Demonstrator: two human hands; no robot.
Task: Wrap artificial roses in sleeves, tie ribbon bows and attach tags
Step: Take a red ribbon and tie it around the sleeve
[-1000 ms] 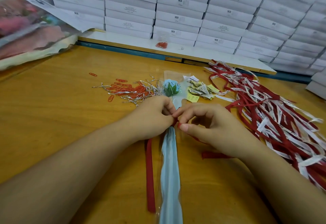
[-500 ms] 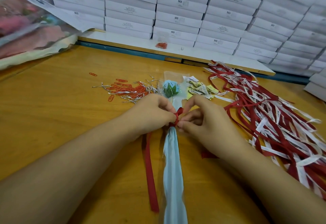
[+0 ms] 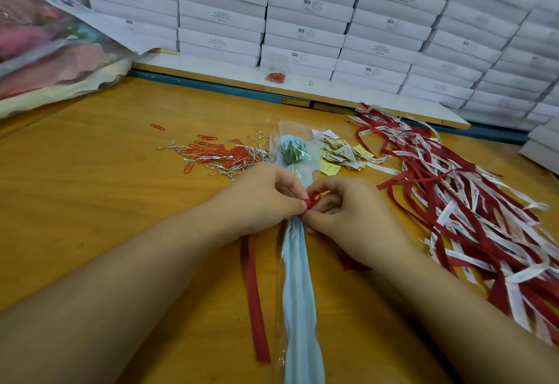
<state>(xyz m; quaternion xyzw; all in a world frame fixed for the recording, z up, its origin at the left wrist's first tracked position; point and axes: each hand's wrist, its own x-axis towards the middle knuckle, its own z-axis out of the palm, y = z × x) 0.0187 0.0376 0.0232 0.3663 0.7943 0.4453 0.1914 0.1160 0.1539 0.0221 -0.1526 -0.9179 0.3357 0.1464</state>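
A light-blue artificial rose (image 3: pixel 292 152) lies in a clear and blue sleeve (image 3: pixel 298 286) that runs toward me down the middle of the wooden table (image 3: pixel 90 202). A red ribbon (image 3: pixel 256 302) is wound round the sleeve's neck, with a small loop (image 3: pixel 313 197) showing between my hands and one tail trailing left of the sleeve. My left hand (image 3: pixel 266 199) pinches the ribbon at the neck from the left. From the right, my right hand (image 3: pixel 348 217) pinches the loop with its fingertips.
A big heap of red and white ribbons (image 3: pixel 472 211) covers the right side. Small paper tags (image 3: pixel 341 155) lie right of the rose; red paper clips and silver twist ties (image 3: pixel 223 155) lie left. White boxes (image 3: pixel 302 14) are stacked behind. A plastic bag (image 3: pixel 45 50) sits far left.
The ribbon was hidden between my fingers a second ago; a small red loop now stands up between my fingertips. Both hands stay at the sleeve's neck.
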